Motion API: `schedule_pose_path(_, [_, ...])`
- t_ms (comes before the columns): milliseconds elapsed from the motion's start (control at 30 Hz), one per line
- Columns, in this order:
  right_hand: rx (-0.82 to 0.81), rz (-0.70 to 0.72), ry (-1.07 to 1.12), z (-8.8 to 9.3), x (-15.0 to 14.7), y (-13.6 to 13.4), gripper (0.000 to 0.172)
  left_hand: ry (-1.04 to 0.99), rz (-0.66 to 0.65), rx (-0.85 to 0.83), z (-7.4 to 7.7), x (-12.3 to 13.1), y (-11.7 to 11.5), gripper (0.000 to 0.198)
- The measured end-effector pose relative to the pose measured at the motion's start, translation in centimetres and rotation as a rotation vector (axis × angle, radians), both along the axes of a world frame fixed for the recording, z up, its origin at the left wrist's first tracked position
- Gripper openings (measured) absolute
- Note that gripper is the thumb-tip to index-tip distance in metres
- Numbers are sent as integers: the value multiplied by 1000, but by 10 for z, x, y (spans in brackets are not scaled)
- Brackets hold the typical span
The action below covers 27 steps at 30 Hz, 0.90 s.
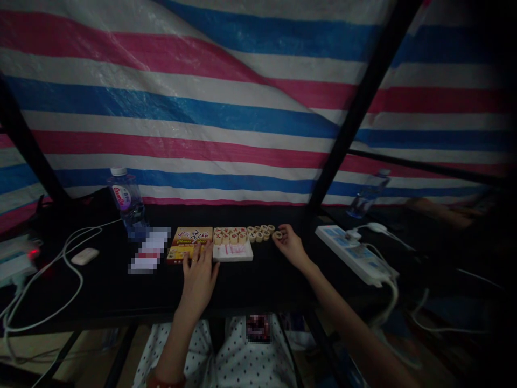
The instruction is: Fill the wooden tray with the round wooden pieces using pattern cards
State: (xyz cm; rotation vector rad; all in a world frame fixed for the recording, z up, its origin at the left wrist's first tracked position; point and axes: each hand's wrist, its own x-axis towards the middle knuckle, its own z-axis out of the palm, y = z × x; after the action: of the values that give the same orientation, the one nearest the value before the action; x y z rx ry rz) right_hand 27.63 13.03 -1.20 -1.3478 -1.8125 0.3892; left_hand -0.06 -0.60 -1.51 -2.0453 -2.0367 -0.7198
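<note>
My left hand (200, 269) rests with its fingers spread over the lower right of a yellow and brown Chinese chess box (183, 245). Beside the box, round wooden pieces with red characters (230, 235) stand in rows behind a white tray or box part (238, 252) with pink markings. Further right, wooden pieces with dark characters (256, 234) sit close together. At the right end of that group, my right hand (293, 247) pinches a round Chinese chess piece (277, 235) between thumb and fingers. Whether this piece touches the table is unclear.
A water bottle (127, 205) and a pixelated paper (149, 250) are left of the box, near a white case (85, 256) and cable (81, 280). A white power strip (351, 253) and another bottle (369, 194) stand right. A dark metal post (351, 124) rises behind.
</note>
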Motion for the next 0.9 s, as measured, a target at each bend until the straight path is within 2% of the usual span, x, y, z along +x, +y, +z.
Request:
schedule_pose_path(267, [-55,33,83,-1,-2,1,43,25,4,3,-1,-1,1,46])
schedule_pose_path(400, [-36,14,17,1,-1,-3,41,31,-1,6,-1,-2,0,45])
schedule_pose_path(533, [72,-72,-112,9,-5,-10,41,28,-4,3,0,-1,-1,44])
schedule_pose_path(633, [169,-72,-165,18,-17,-19,31,32,-1,3,1,-1,-1,42])
schedule_pose_path(733, [232,-2,-217,27,-37,-27,22,32,1,9,0,-1,-1,42])
schedule_pose_path(900, [202,84,-373,37,-69,-33,25,33,-1,6,-1,-1,0,42])
